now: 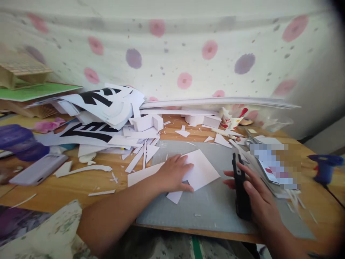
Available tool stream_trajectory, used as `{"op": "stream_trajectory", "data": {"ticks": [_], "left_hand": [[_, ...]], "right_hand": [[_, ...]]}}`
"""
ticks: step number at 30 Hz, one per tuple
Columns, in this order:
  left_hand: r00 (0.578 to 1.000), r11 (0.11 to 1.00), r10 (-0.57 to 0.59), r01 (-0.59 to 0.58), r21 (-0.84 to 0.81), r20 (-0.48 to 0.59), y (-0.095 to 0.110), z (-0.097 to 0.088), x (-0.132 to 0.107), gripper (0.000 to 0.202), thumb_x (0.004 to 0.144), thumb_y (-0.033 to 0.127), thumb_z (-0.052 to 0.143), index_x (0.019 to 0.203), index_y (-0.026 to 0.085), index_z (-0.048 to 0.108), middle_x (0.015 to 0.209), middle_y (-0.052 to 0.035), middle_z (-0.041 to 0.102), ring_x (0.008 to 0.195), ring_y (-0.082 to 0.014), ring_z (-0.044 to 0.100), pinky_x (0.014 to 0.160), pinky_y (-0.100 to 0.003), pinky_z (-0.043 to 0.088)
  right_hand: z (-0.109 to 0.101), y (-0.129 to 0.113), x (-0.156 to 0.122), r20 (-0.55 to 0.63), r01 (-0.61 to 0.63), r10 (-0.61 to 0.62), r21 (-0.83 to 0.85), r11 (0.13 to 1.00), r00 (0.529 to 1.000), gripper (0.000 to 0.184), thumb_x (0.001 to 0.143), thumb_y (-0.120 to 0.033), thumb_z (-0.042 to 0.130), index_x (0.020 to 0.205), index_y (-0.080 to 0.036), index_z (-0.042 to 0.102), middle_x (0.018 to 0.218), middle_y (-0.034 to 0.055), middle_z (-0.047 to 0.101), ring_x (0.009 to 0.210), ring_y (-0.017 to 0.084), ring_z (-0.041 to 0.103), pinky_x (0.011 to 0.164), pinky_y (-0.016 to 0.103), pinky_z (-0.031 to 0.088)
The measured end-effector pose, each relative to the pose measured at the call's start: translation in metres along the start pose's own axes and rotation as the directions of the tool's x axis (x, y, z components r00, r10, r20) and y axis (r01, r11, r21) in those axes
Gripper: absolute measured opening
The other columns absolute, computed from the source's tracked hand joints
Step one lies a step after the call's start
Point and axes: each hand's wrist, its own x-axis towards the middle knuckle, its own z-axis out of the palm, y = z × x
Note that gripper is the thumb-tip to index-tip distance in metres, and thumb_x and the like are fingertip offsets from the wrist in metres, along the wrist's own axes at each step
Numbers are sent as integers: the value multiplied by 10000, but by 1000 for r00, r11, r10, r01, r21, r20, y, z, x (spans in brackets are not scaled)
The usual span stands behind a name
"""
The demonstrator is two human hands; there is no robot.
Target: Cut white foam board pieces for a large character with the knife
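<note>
My left hand (174, 173) lies flat, fingers spread, pressing down on a white foam-board piece (203, 169) on the grey cutting mat (210, 205). My right hand (260, 199) is wrapped round a black utility knife (240, 190), held upright just right of the white piece. A small white offcut (174, 196) sits under my left wrist.
A heap of white and black-printed scraps (107, 111) covers the table's back left. A purple phone-like case (37, 169) lies at left, a blue glue gun (325, 167) at right, a paper cup (230, 120) and long white boards (215, 102) at the back.
</note>
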Motion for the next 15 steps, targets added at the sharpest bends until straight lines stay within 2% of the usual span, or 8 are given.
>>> {"op": "stream_trajectory", "data": {"ticks": [3,7,12,14,15], "left_hand": [[1000,1000,4,-4,-10,-6,-1,1,-2,899,741,684,715,1477,235,459,1641,-179,264,1488,-440,227,1179,-563,235],[1000,1000,-2,2,-21,4,1,0,-1,902,745,678,718,1478,217,467,1633,-197,276,1486,-442,234,1185,-550,231],[997,999,-44,45,-11,59,2,-13,-7,871,799,608,706,1509,194,421,1650,-227,196,1507,-447,167,1189,-592,190],[995,998,-63,64,-4,77,1,-21,-15,874,801,601,704,1516,194,408,1651,-222,187,1510,-457,136,1183,-625,168],[994,998,-67,67,-2,82,1,-24,-20,863,799,586,712,1513,201,415,1651,-217,187,1510,-457,129,1180,-632,167]], "right_hand": [[-4,2,1,48,-39,34,100,994,998,558,864,-659,556,1328,-356,621,1171,127,757,961,337,747,803,464,588],[-1,2,10,40,-58,48,305,951,998,689,778,-857,443,1216,-388,694,1110,125,785,923,346,761,632,417,592],[9,-7,14,9,-66,67,343,937,998,976,667,-994,275,1287,-332,636,1222,146,742,1041,361,733,605,402,583],[12,-9,13,-12,-32,38,317,948,999,998,605,-1012,361,1259,-311,638,1203,154,748,1042,371,729,621,409,583],[13,-9,12,-21,-4,11,301,954,1000,945,589,-985,472,1224,-308,650,1134,145,772,1001,364,738,638,409,584]]}}
